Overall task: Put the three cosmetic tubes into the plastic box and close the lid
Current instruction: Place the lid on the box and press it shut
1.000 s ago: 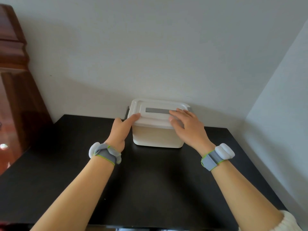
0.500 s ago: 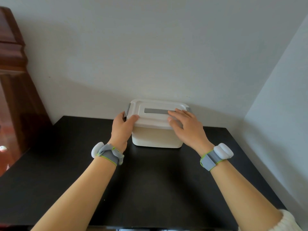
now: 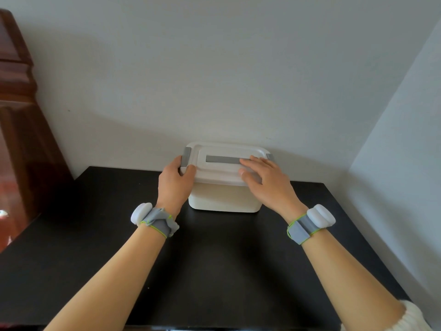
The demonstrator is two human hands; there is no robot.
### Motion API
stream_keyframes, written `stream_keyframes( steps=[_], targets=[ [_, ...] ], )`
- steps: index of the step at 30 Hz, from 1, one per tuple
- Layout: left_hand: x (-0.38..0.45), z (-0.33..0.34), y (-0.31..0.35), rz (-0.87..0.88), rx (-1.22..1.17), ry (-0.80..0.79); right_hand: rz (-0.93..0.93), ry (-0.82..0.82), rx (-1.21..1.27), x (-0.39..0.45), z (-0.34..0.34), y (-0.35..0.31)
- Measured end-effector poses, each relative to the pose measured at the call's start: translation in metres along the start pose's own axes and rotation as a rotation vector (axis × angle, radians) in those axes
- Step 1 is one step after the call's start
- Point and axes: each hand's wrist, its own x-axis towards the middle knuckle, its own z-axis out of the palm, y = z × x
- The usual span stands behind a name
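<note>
A white plastic box [image 3: 223,199] stands at the back of the black table, close to the wall. Its white lid [image 3: 222,168] lies flat on top, with a grey handle strip [image 3: 222,159] along the middle. My left hand [image 3: 175,182] wraps the lid's left end, thumb on top and fingers at the grey left latch [image 3: 186,156]. Fingers spread, my right hand [image 3: 265,180] lies flat on the right part of the lid, next to the grey right latch [image 3: 270,156]. No cosmetic tubes are in view; the box's inside is hidden.
The black table [image 3: 214,259] spreads toward me from the box. A dark wooden cabinet [image 3: 21,139] rises at the left. White walls meet in a corner behind and to the right. Both wrists carry grey bands with white pods.
My left hand has slid from the lid's front left corner round to its left end, with fingers now at the grey latch. My right hand has stayed flat on the lid.
</note>
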Motion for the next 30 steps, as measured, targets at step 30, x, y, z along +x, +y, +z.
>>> stream_keyframes(
  steps=[30],
  targets=[
    [-0.002, 0.004, -0.003, 0.049, 0.015, 0.045, 0.138, 0.089, 0.355, -0.008, 0.008, 0.011]
  ],
)
